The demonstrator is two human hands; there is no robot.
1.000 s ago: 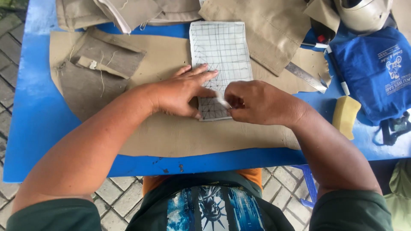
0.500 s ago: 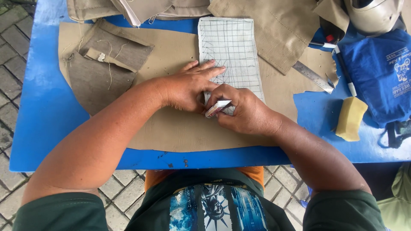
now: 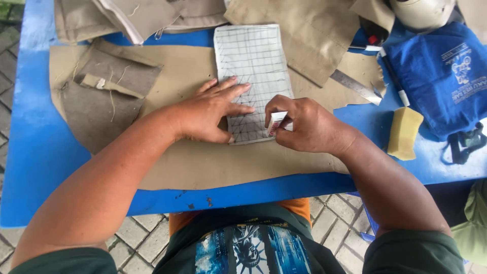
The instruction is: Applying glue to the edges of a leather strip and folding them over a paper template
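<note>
While flat on gridded fabric (image 3: 253, 61) — hands, small white block (image 3: 274, 123).

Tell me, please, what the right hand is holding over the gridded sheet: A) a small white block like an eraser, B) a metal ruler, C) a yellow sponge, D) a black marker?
A: the right hand pinches a small white block at the lower right edge of the gridded sheet, while the ruler, sponge and marker lie untouched to the right.

Bare tan sheet (image 3: 213, 165) nearside (fabric pieces (image 3: 109, 83) crowd left).
</note>
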